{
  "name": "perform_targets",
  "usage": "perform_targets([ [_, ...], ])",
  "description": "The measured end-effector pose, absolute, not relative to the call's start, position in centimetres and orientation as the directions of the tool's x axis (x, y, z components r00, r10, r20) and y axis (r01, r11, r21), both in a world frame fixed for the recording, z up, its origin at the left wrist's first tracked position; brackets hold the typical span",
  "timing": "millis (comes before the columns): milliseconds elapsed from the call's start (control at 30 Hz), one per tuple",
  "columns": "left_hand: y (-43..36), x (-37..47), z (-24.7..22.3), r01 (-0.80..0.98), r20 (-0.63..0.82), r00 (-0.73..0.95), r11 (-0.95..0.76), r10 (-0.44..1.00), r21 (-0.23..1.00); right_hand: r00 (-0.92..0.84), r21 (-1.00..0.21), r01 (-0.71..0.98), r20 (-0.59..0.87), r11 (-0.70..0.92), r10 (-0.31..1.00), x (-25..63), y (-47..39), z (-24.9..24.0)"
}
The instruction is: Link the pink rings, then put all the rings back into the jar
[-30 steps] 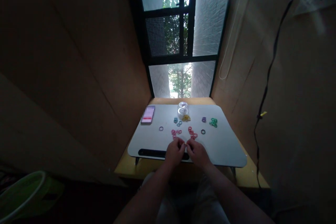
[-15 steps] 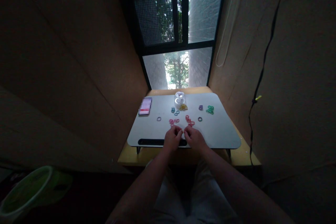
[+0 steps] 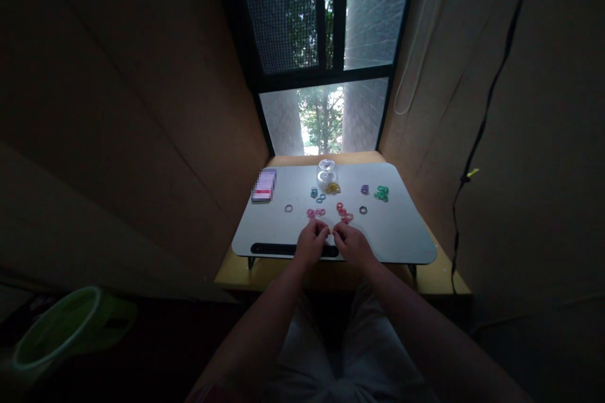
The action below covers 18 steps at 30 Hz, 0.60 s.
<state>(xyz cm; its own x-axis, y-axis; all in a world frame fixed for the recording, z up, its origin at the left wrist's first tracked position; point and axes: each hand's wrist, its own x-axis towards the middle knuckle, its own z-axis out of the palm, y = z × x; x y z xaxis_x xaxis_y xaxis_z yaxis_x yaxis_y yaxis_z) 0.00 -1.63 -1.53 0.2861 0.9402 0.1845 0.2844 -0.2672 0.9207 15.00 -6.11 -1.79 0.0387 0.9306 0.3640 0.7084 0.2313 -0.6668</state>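
Observation:
Over the front part of a white lap table (image 3: 401, 233), my left hand (image 3: 312, 244) and my right hand (image 3: 351, 243) pinch close together. A tiny yellowish thing shows between their fingertips, too small to name. Just beyond the hands lie pink rings (image 3: 316, 213) and red rings (image 3: 342, 210). Farther back are teal rings (image 3: 321, 198) and yellow rings (image 3: 333, 188), beside a clear jar (image 3: 326, 175). Purple rings (image 3: 364, 189) and green rings (image 3: 382, 194) lie to the right. Single rings sit at the left (image 3: 288, 208) and right (image 3: 363, 210).
A phone (image 3: 263, 186) with a blurred screen lies at the table's back left. A black slot (image 3: 274, 249) runs along the front edge. Behind stands a window (image 3: 326, 116). A dark cable (image 3: 486, 101) hangs at the right, and a green basket (image 3: 61, 327) is at lower left.
The view has shifted slightly, so the table appears a little higher. Both hands stay together in nearly the same pinching pose, with a small gap between them.

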Motion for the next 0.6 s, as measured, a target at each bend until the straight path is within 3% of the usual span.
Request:
perform_targets([
  [600,-1.57,0.24,-2.03,0.339,0.192,0.262,-0.277,0.946,0.899,0.042,-0.664,0.708,0.38,0.241,0.924,15.04,-6.33,-1.73],
])
